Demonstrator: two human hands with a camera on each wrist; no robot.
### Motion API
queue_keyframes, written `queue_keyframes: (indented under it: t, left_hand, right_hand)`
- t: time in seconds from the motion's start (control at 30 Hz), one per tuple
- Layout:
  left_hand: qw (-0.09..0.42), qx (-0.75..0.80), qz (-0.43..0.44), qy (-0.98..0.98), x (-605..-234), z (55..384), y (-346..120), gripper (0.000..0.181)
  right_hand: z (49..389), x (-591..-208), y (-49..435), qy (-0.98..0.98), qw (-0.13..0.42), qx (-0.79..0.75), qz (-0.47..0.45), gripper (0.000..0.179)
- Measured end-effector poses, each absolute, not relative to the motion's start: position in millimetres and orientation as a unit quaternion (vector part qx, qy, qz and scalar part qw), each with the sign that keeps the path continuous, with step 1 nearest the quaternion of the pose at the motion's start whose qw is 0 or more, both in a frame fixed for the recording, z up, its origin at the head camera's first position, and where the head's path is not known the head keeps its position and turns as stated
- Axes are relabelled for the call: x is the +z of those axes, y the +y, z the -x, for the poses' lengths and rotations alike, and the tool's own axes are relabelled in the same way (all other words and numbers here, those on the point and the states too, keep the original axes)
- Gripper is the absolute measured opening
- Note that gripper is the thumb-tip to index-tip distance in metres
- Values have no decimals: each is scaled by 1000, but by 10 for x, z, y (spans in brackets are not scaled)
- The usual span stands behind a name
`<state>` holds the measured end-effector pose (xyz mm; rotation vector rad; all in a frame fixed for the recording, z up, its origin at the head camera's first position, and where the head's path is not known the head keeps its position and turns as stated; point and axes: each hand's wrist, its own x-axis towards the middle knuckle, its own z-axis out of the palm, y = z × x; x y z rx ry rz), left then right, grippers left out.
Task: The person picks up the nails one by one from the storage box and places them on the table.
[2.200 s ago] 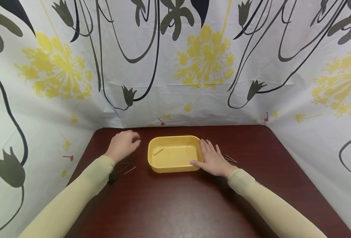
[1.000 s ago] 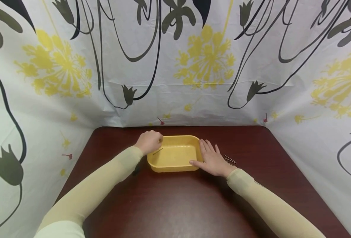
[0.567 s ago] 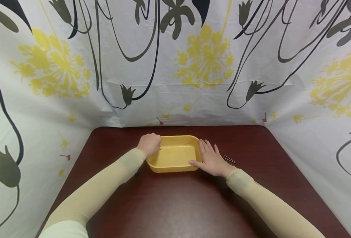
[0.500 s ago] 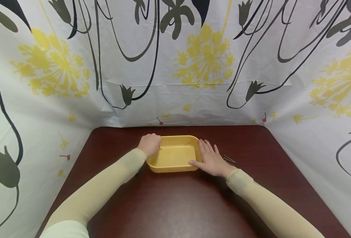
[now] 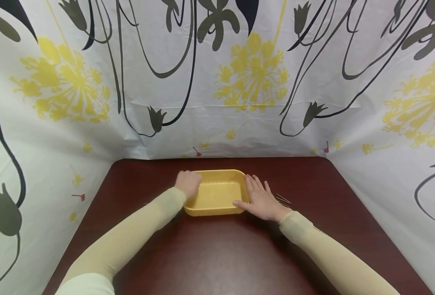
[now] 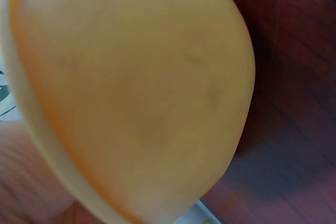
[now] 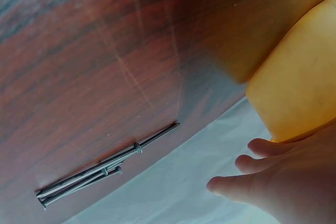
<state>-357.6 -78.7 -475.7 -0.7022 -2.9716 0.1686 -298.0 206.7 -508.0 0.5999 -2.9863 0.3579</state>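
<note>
A yellow plastic tray (image 5: 217,192) sits toward the far side of the dark wooden table. My left hand (image 5: 189,183) reaches over its left rim, with the fingers hidden from view inside; I cannot tell whether they hold anything. The left wrist view is mostly filled by the tray's outer wall (image 6: 147,87), and part of the left hand (image 6: 26,174) shows beyond the rim. Against the right rim lies my right hand (image 5: 263,198), fingers straight and thumb over the near edge. Several metal nails (image 7: 100,169) lie bunched on the table beside the right hand.
A patterned cloth (image 5: 206,90) with flowers hangs behind and along both sides of the table (image 5: 217,254). Left of the tray, my left sleeve (image 5: 136,229) covers part of the tabletop, where a nail's thin end (image 5: 146,204) just shows.
My left hand has moved right from beside the tray to over its left rim, covering the spot where a nail lay inside. The right hand has stayed on the right rim.
</note>
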Motion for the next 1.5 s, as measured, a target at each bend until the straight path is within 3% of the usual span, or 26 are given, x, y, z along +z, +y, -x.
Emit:
queue_keyframes:
  t: [0.43,0.8,1.13,1.5]
  left_hand:
    - [25,91,221,-971,-4845,3543,-743,16]
    - [46,89,216,-971,-4916,3548,-736,14]
    - [61,63,218,-972,-4971,3558,-775,21]
    - [31,-13,210,-977,-4787,3541,-837,36]
  right_hand:
    - [2979,-5118,2073,-972,47,120,-197,114]
    - [2964,-5099,2072,-970,50,133,-196,112]
    - [2958,-5109,2061,-971,47,132,-194,114]
    - [2934,-5089,2060,-971,47,133,-193,111]
